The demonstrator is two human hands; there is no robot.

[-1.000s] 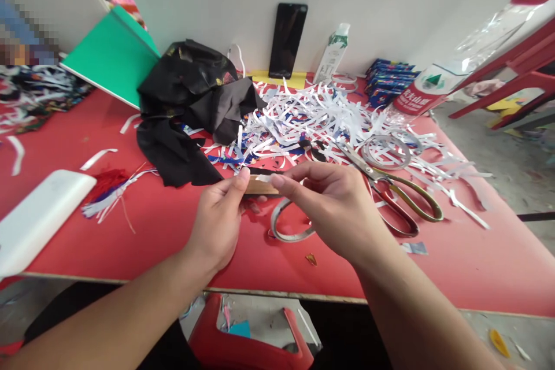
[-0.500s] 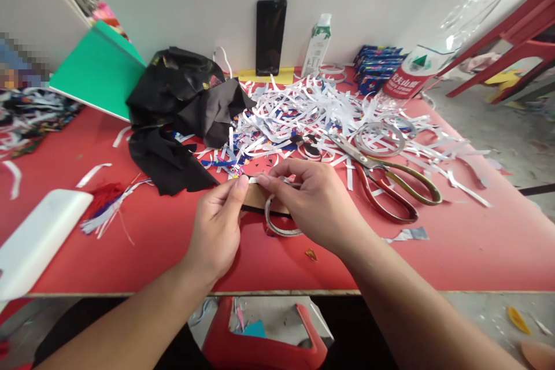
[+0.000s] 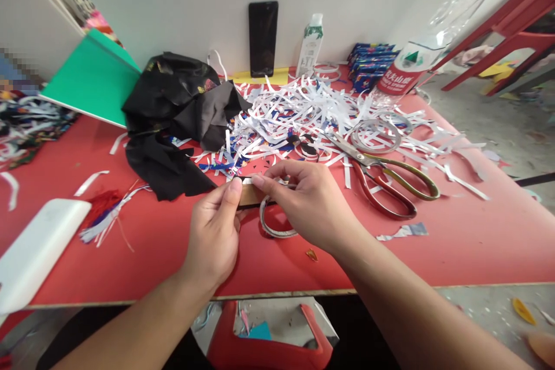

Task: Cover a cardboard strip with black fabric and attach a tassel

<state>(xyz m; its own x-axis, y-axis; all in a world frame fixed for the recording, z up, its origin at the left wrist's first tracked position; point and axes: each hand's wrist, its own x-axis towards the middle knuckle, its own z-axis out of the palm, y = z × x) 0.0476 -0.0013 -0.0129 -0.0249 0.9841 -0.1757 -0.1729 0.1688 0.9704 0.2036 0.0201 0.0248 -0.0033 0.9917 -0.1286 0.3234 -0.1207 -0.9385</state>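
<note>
Brown, flat and narrow, a small strip (image 3: 250, 195) is pinched just above the red table (image 3: 173, 254), raised so both hands can work its top edge. It is gripped by the closed left hand (image 3: 215, 231); the right hand (image 3: 310, 205) pinches it too, over a tape ring (image 3: 273, 225).

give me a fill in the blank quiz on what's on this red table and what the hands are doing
1. Both hands, the left hand and right hand, pinch one thin brown ____ between them.
2. The scissors lie to the ____ of the right hand.
3. The phone stands leaning against the ____.
4. The crumpled cloth beside the paper strips is ____ in colour.

Missing words: strip; right; wall; black
</note>
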